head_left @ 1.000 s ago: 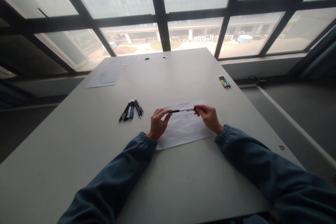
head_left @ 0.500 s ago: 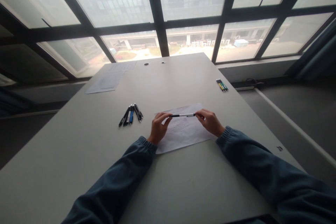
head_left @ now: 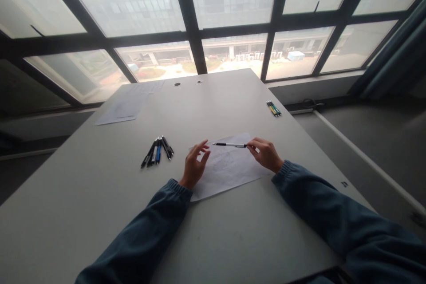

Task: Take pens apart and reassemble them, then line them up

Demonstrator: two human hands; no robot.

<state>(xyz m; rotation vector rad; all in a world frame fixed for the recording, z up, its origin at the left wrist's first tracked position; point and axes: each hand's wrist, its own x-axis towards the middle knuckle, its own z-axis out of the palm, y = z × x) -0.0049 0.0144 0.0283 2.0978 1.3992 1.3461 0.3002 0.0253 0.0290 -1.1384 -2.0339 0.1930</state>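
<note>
A black and white pen [head_left: 229, 144] is pinched at its clip end by my right hand [head_left: 265, 153], its tip pointing left. My left hand [head_left: 195, 163] is apart from the pen, thumb and fingers spread with nothing between them. Under both hands lies a white sheet of paper [head_left: 229, 168] with faint marks on it. To the left of my left hand, several pens [head_left: 156, 151], mostly black and one blue, rest in a loose bunch on the table.
The white table [head_left: 206, 111] reaches to the windows. Several yellow and green pens [head_left: 274, 108] lie near its right edge. More paper sheets [head_left: 121, 105] lie at the far left. A small dark mark [head_left: 344, 183] sits by the right edge.
My left hand has let go of the pen's tip end and moved slightly left, its fingers opening. My right hand still holds the pen. The view has shifted a little to the right.
</note>
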